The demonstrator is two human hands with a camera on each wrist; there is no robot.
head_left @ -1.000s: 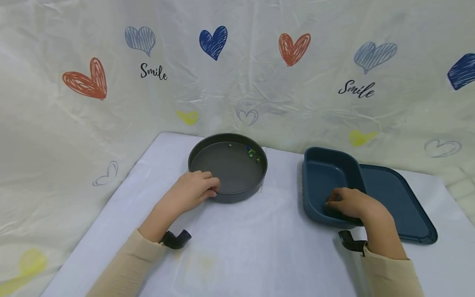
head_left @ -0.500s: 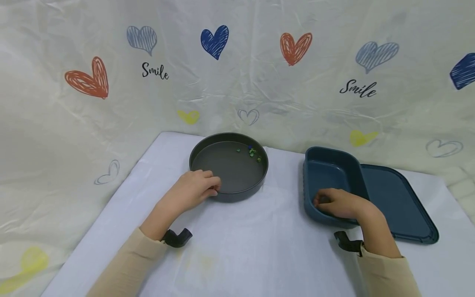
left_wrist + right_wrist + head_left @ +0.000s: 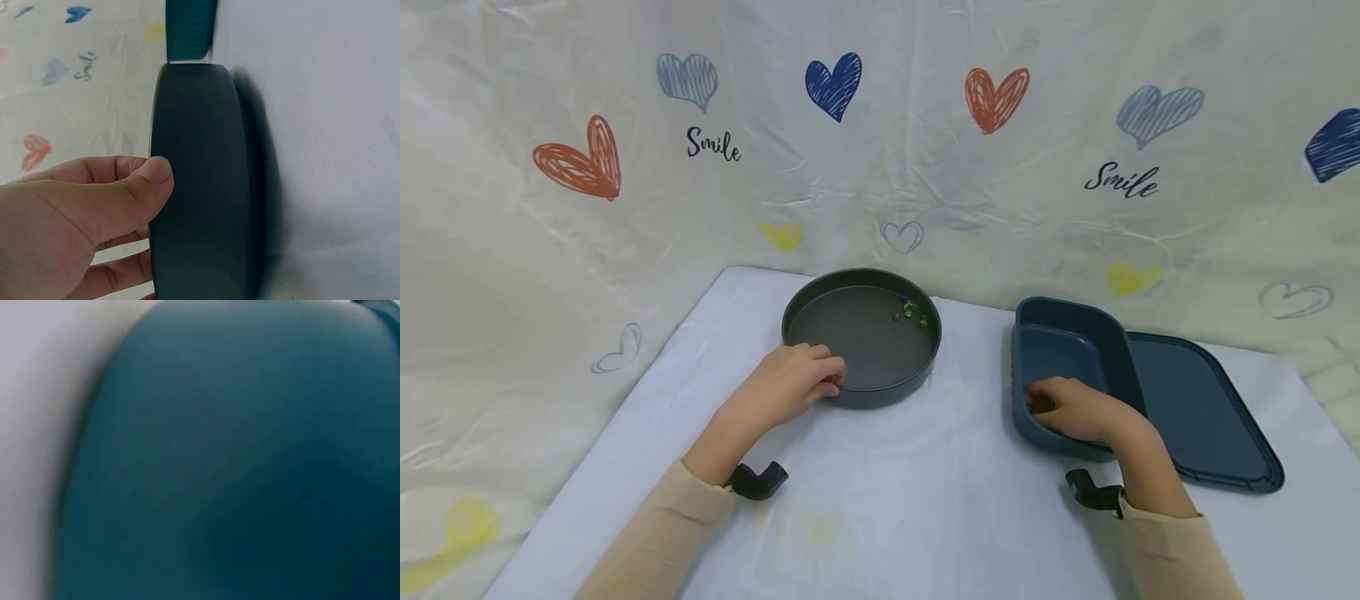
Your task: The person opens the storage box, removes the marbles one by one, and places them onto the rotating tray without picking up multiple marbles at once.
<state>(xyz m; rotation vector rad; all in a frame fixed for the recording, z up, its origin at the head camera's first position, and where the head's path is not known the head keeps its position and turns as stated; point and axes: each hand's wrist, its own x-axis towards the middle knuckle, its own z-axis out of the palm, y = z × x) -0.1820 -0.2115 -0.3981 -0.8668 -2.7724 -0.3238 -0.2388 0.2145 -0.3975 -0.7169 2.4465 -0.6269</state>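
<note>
My left hand (image 3: 797, 379) pinches the near-left rim of a round dark pan (image 3: 865, 367); in the left wrist view the thumb (image 3: 156, 172) presses the pan's outer wall (image 3: 200, 187), with fingers behind the rim. Several tiny green and blue pieces, bead-like, (image 3: 909, 308) lie towards the far right of the pan floor. My right hand (image 3: 1078, 408) reaches down into a deep blue rectangular box (image 3: 1060, 350), its curled fingers near the front left corner. I cannot tell whether those fingertips hold anything. Only the box's blurred outer wall (image 3: 219, 425) fills the right wrist view.
A flat blue lid (image 3: 1202, 408) lies on the white cloth right of the box, partly overlapped by it in the head view. Behind the table hangs a pale sheet (image 3: 925, 183) printed with hearts. White cloth (image 3: 925, 500) lies between pan and box.
My right hand has moved left inside the blue box. One tiny green piece has rolled right and nearer across the pan floor towards the others. The left hand keeps its place on the rim.
</note>
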